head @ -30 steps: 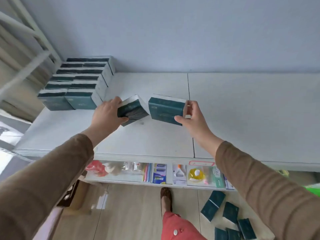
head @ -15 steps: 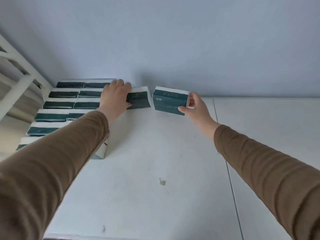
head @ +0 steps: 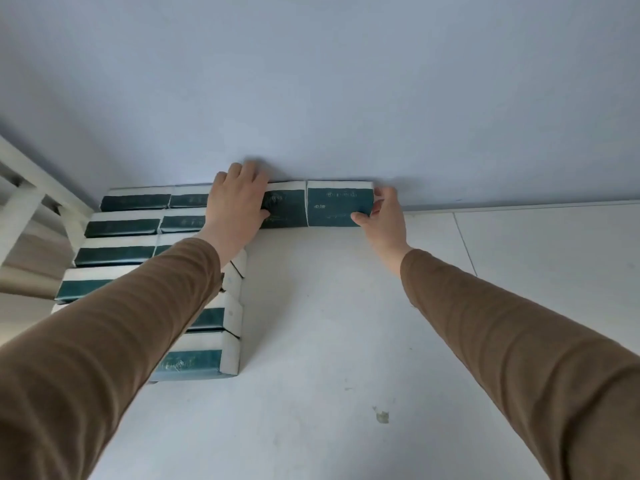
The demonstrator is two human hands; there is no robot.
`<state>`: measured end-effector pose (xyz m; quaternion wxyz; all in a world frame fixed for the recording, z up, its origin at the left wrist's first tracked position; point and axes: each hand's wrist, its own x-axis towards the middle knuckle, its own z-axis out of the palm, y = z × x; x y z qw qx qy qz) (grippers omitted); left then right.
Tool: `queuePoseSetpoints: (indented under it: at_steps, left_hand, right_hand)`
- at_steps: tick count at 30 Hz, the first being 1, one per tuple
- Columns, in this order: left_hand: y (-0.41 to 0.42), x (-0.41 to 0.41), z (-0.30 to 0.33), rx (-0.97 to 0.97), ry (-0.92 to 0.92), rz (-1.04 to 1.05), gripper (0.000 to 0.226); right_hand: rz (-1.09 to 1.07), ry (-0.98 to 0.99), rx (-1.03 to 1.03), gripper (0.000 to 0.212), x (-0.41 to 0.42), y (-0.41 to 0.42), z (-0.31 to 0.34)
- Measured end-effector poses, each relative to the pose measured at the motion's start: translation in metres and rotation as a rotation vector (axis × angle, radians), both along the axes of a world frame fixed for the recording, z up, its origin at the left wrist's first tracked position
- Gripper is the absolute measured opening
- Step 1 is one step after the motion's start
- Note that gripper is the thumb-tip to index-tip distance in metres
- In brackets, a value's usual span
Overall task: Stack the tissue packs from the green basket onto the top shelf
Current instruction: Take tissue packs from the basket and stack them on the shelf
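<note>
A pale blue wall [head: 346,81] backs the white top shelf [head: 329,341]. The left hand [head: 237,202] lies over one tissue pack [head: 285,209], thumb hooked on its front, gripping it; the right hand [head: 382,213] pinches a second pack [head: 337,206] at its right end. Half a second ago both packs were held clear of the wall; now they sit side by side, touching, against it. To the left lie rows of stacked packs [head: 121,225], just beside a white frame [head: 31,188].
</note>
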<state>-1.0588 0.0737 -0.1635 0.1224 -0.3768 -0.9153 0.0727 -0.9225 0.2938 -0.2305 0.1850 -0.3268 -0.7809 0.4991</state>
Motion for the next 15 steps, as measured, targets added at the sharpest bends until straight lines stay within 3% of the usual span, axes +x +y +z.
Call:
queuePoseSetpoints:
  at_steps: [6,11,15]
  left_hand:
    - [-0.001,0.01,0.006,-0.008,-0.051,-0.006,0.054]
    - [0.019,0.063,0.011,0.117,-0.064,-0.142,0.054]
    - [0.065,0.142,0.006,0.159,-0.249,-0.288,0.056]
  right_hand:
    - [-0.014,-0.079,-0.025,0.039,0.018,-0.004,0.014]
    - [0.073,-0.227,0.279,0.046,0.097,-0.002,0.029]
    - [0.035,-0.319,0.495,0.042,0.188,0.011,0.042]
